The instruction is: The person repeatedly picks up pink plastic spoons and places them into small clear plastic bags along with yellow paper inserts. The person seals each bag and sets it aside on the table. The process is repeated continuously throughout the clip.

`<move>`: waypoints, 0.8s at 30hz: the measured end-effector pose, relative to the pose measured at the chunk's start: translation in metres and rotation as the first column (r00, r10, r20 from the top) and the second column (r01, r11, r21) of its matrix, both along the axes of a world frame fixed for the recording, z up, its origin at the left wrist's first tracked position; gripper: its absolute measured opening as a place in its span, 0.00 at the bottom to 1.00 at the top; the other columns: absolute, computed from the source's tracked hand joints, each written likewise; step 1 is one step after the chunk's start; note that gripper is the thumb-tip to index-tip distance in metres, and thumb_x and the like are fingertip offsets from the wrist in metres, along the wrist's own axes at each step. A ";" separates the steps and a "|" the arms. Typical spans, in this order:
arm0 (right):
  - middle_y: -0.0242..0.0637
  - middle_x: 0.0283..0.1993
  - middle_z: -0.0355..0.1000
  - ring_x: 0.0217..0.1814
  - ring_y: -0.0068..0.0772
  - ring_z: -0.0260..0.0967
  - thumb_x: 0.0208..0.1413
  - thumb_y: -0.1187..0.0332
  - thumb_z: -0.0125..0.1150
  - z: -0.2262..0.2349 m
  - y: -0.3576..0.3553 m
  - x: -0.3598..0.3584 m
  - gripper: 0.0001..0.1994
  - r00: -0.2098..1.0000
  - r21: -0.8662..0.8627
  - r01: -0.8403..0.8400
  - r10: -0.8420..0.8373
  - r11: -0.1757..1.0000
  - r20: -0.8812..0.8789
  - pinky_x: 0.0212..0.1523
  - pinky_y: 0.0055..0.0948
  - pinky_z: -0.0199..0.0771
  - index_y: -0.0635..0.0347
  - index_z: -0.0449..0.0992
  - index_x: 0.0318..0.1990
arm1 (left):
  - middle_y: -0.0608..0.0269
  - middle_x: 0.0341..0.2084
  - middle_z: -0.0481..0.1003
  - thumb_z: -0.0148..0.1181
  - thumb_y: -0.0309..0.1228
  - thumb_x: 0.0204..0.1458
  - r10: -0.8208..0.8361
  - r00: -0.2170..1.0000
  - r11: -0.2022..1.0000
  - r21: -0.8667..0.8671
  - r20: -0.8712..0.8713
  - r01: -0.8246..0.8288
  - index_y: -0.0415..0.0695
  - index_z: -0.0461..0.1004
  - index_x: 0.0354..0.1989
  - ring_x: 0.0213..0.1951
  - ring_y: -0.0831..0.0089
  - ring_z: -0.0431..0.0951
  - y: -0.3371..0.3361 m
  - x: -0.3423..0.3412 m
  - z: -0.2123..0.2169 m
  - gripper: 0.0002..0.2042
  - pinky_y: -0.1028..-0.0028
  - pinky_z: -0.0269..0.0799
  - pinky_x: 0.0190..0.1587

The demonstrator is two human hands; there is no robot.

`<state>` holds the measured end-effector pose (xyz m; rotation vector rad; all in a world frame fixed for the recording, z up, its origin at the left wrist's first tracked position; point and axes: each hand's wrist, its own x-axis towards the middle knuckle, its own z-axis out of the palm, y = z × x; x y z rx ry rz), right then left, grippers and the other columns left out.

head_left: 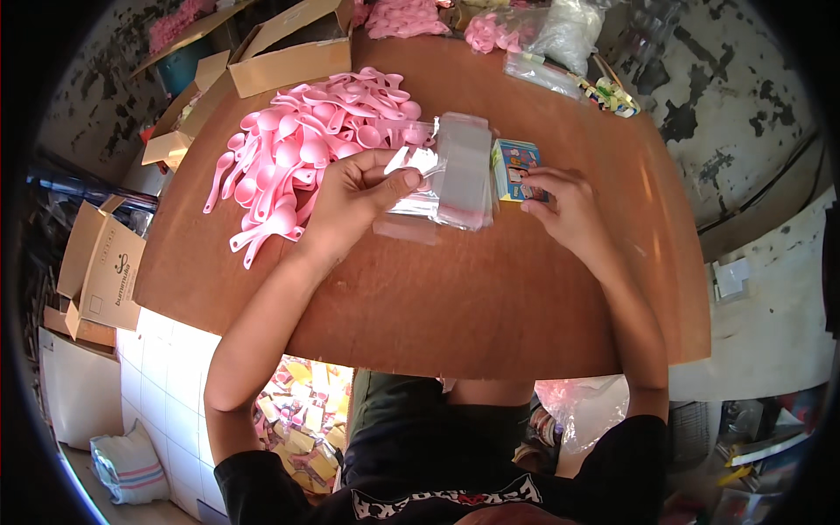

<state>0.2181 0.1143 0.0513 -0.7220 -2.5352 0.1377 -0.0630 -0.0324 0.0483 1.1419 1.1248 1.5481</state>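
Observation:
My left hand is closed, thumb against fingers, on a clear plastic bag that catches the light. Beside it lies a stack of flat clear plastic bags, its edges fanned unevenly. To the right of these sits a small stack of colourful printed cards, blue with a yellow-green edge. My right hand pinches at the right edge of those cards, fingers above and thumb below. Left of my left hand rises a heap of pink plastic spoons, some lying close to the wrist.
Open cardboard boxes stand at the table's far left, another box beside it. Bags of pink items and a bulging clear bag line the far edge. The brown table curves round in front of me, a peeling wall to the right.

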 end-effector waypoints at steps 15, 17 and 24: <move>0.31 0.37 0.76 0.39 0.17 0.71 0.60 0.72 0.64 0.069 -0.068 -0.034 0.08 0.683 -0.192 -0.163 -0.030 0.968 -0.730 0.40 0.18 0.70 0.70 0.79 0.42 | 0.59 0.33 0.82 0.65 0.28 0.56 -0.080 0.987 0.997 -0.033 -0.142 0.076 0.34 0.80 0.43 0.35 0.77 0.81 -0.008 0.001 0.000 0.11 0.77 0.77 0.41; 0.30 0.37 0.76 0.39 0.16 0.70 0.60 0.72 0.64 0.070 -0.073 -0.049 0.09 0.665 -0.207 -0.239 0.005 0.949 -0.747 0.40 0.18 0.70 0.70 0.79 0.42 | 0.59 0.33 0.81 0.64 0.28 0.57 -0.071 0.966 0.997 0.024 -0.250 0.079 0.34 0.80 0.43 0.35 0.76 0.80 -0.010 0.003 -0.004 0.10 0.76 0.78 0.42; 0.34 0.33 0.78 0.34 0.18 0.72 0.56 0.72 0.67 0.060 -0.051 -0.056 0.09 0.842 -0.239 -0.249 0.087 0.939 -0.533 0.36 0.19 0.72 0.69 0.80 0.41 | 0.62 0.33 0.81 0.63 0.33 0.58 -0.173 0.939 0.985 -0.030 -0.296 0.172 0.36 0.81 0.43 0.35 0.79 0.80 -0.011 0.002 -0.001 0.12 0.78 0.76 0.40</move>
